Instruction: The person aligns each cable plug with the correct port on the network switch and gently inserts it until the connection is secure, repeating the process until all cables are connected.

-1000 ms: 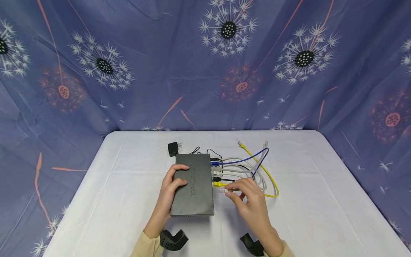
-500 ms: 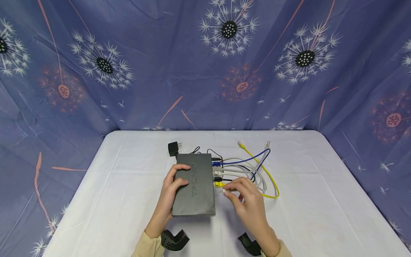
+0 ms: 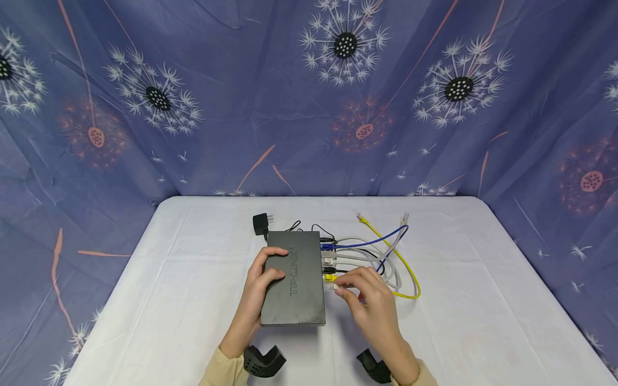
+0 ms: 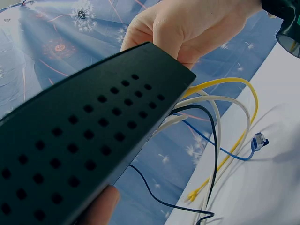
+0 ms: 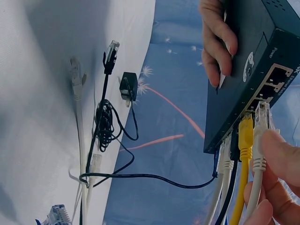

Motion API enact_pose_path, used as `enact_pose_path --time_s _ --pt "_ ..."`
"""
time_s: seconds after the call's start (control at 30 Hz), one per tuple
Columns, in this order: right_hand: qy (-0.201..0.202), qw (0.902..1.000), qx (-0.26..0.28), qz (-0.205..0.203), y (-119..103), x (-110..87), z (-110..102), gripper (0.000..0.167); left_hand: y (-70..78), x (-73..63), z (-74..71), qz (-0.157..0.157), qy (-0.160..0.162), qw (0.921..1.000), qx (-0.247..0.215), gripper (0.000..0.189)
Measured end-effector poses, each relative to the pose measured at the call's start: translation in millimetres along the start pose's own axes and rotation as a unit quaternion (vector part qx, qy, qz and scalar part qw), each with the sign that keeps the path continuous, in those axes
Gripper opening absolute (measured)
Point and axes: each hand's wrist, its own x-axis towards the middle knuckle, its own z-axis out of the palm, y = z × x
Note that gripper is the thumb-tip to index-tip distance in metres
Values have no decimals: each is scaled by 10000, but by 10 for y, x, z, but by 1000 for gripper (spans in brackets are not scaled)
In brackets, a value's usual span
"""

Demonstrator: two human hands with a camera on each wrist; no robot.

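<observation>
My left hand point(image 3: 253, 292) grips a black TP-LINK network switch point(image 3: 300, 300) along its left side, thumb and fingertip on its top, raised over the table. Between thumb and fingers my right hand point(image 3: 374, 303) pinches the clear plug of a white Ethernet cable point(image 5: 261, 122). In the right wrist view that plug's tip is right at a port opening, beside the yellow plug point(image 5: 245, 133) seated in the row. Blue point(image 3: 327, 246), white and black point(image 3: 328, 270) plugs sit in the other ports. Two ports toward the Power label show as open.
A black power adapter point(image 3: 260, 223) with a bundled cord point(image 5: 107, 123) lies behind the switch. Loose cable ends rest on the white table point(image 3: 463, 300), among them a yellow plug point(image 3: 361, 217) and a clear white one point(image 3: 404, 219). A patterned curtain point(image 3: 232, 107) hangs behind.
The switch and my left hand have shifted slightly right. My right hand has moved slightly left, and the white cable's plug has gone from apart from the switch to right at its port edge.
</observation>
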Motion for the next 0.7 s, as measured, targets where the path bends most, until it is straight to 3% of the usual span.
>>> enact_pose_path --time_s 0.33,0.7 --pt "79 9998 -62 -143 9 6 23 28 -5 -18 0 55 47 9998 209 40" --pt "131 9996 57 -225 7 -2 15 19 -18 -11 15 42 -24 10000 6 40"
